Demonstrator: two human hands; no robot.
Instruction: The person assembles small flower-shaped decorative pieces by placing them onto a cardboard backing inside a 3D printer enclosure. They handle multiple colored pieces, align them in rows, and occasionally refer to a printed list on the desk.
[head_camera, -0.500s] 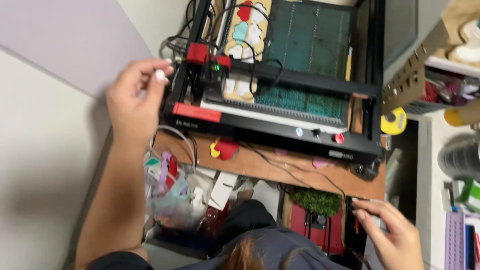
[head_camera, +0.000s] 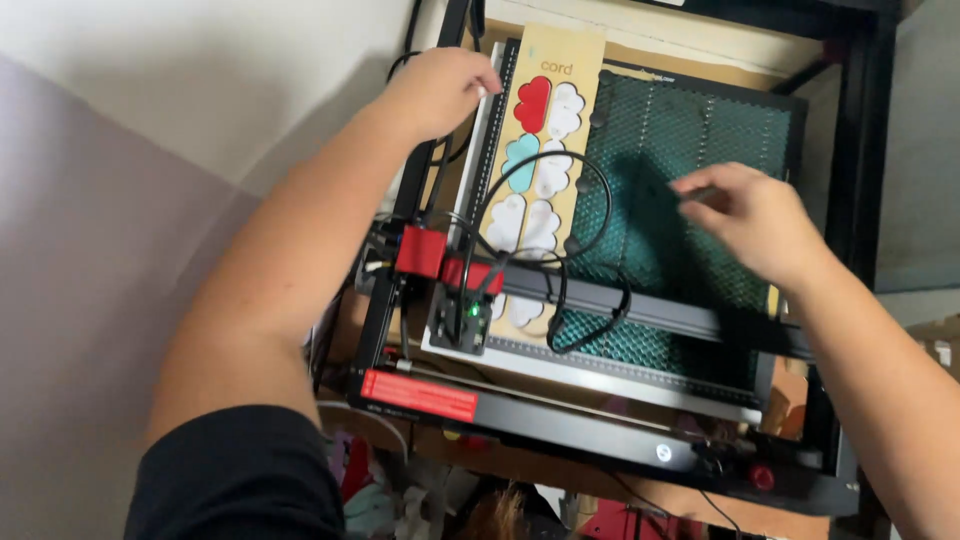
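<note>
A black-framed laser engraver (head_camera: 520, 410) with a red and black head (head_camera: 450, 290) stands below me. On its dark green honeycomb bed (head_camera: 680, 130) lies a long tan wooden strip (head_camera: 560, 50) with white, red and teal cloud-shaped pieces. My left hand (head_camera: 440, 90) reaches to the strip's far left corner, fingers curled at the bed's left edge. My right hand (head_camera: 750, 215) hovers over the green bed with fingers loosely bent; it seems to hold nothing. A black cable (head_camera: 590, 200) loops from the head over the strip.
A pale wall (head_camera: 150, 150) rises to the left. A wooden shelf edge (head_camera: 560, 475) under the machine carries clutter and red objects. The machine's black gantry bar (head_camera: 660, 310) crosses the bed, and a tall black frame post (head_camera: 860, 150) stands at the right.
Both hands moved up over the machine: the left from the red head to the strip's far corner, the right from below the shelf to above the green bed. The view has moved closer.
</note>
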